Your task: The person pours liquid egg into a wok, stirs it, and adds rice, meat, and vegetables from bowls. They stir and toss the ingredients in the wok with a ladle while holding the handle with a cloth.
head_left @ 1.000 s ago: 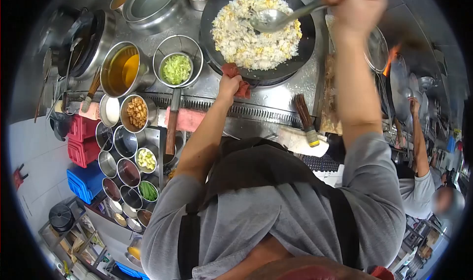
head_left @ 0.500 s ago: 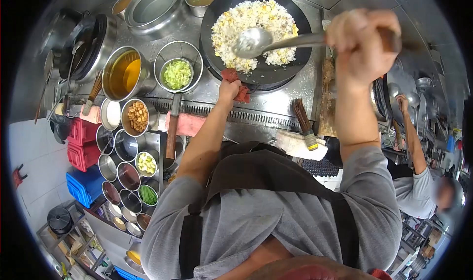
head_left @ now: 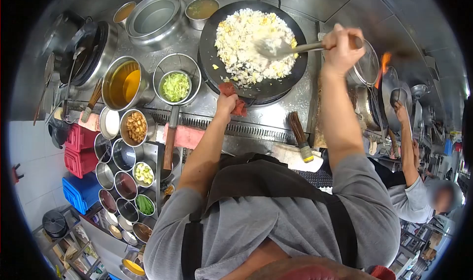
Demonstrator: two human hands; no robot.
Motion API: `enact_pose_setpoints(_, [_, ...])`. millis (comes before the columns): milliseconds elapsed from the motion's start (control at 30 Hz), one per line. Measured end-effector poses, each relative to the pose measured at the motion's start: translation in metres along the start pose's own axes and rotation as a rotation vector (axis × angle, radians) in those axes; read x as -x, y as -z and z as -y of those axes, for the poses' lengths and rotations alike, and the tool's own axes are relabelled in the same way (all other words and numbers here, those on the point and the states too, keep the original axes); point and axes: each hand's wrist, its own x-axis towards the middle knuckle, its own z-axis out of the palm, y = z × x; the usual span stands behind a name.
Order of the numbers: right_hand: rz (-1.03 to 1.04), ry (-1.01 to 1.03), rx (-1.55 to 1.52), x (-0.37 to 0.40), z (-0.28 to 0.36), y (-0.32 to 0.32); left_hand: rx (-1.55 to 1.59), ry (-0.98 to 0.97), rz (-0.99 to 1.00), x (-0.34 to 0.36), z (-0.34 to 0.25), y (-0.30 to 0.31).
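A dark wok (head_left: 209, 63) sits on the burner, with fried rice (head_left: 239, 38) and bits of egg spread in it. My left hand (head_left: 227, 104) is closed on a folded red cloth (head_left: 238, 107) around the wok's near handle. In my right hand (head_left: 343, 51) is the end of a long ladle (head_left: 309, 47), gripped over the wok's right side. Its bowl, smeared by motion, is down in the rice. Left of the wok, a strainer (head_left: 171, 125) holds a cup of chopped greens (head_left: 175, 87).
Pots of orange oil (head_left: 125, 85), broth (head_left: 202, 8) and water (head_left: 153, 15) stand left of the wok. Ingredient cups, including browned cubes (head_left: 136, 126), line the lower left. A bamboo brush (head_left: 299, 134) lies near the front edge. At right, a co-worker (head_left: 411, 198) works by a flame (head_left: 386, 62).
My right hand has come down and left, lowering the ladle into the rice. The rice has shifted and spread in the wok. A flame now shows at the co-worker's station.
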Motion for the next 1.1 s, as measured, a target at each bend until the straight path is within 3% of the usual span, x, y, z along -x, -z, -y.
enact_pose_setpoints(67, [-0.046,-0.017,-0.111,-0.007,-0.032,-0.002,-0.028,0.005,0.003,-0.013,0.005,0.003])
enact_pose_setpoints(167, [-0.182,-0.14,-0.104,-0.041,-0.003,-0.033,-0.027,0.011,0.022,-0.004,0.004,0.005])
enact_pose_setpoints(233, [-0.007,-0.01,-0.101,-0.053,0.03,-0.049,0.008,0.001,0.039,0.002,-0.001,0.002])
enact_pose_setpoints(300, [0.109,-0.019,-0.23,-0.063,0.047,-0.047,0.023,0.02,0.01,0.005,-0.005,-0.001])
enact_pose_setpoints(367, [0.202,-0.034,-0.271,-0.049,0.018,-0.048,0.04,0.01,-0.005,0.011,-0.014,-0.003])
enact_pose_setpoints(433, [0.049,-0.18,-0.101,-0.017,-0.037,-0.064,0.046,0.024,-0.008,0.016,-0.009,-0.002])
enact_pose_setpoints(467, [0.137,-0.189,-0.078,-0.022,-0.034,-0.075,0.016,0.066,0.013,0.008,-0.011,0.001])
enact_pose_setpoints(533, [0.251,-0.205,0.024,-0.037,-0.021,-0.089,-0.018,0.129,0.035,0.007,0.001,0.004])
enact_pose_setpoints(633, [0.22,-0.159,0.129,-0.061,0.021,-0.094,-0.057,0.027,-0.016,-0.006,0.01,0.007])
enact_pose_setpoints(700, [0.393,-0.174,-0.092,-0.059,0.051,-0.074,-0.112,0.01,0.002,-0.013,0.013,0.008])
enact_pose_setpoints(733, [0.395,-0.033,-0.046,-0.039,0.05,-0.068,-0.108,0.01,0.003,-0.007,0.007,0.005])
enact_pose_setpoints(800, [0.357,-0.094,0.103,0.024,-0.01,-0.056,-0.001,0.049,0.008,0.012,-0.013,-0.001])
enact_pose_setpoints(833, [0.347,0.027,0.139,0.043,-0.037,-0.046,-0.005,0.052,0.012,0.013,-0.015,-0.001])
enact_pose_setpoints(867, [0.414,0.31,0.226,0.043,-0.039,-0.053,0.009,0.084,0.024,0.009,-0.02,-0.002])
enact_pose_setpoints(900, [0.538,0.363,0.298,0.036,-0.04,-0.057,0.014,0.133,0.037,0.013,-0.017,0.001])
enact_pose_setpoints(967, [0.411,0.169,0.292,0.012,-0.032,-0.072,-0.028,0.069,0.012,0.011,-0.014,0.001])
enact_pose_setpoints(1033, [0.31,0.021,0.033,-0.003,0.01,-0.085,-0.065,0.014,-0.019,0.003,-0.003,0.003])
enact_pose_setpoints(1100, [0.356,0.032,-0.148,0.0,0.038,-0.075,-0.083,-0.016,-0.031,-0.011,0.013,0.005])
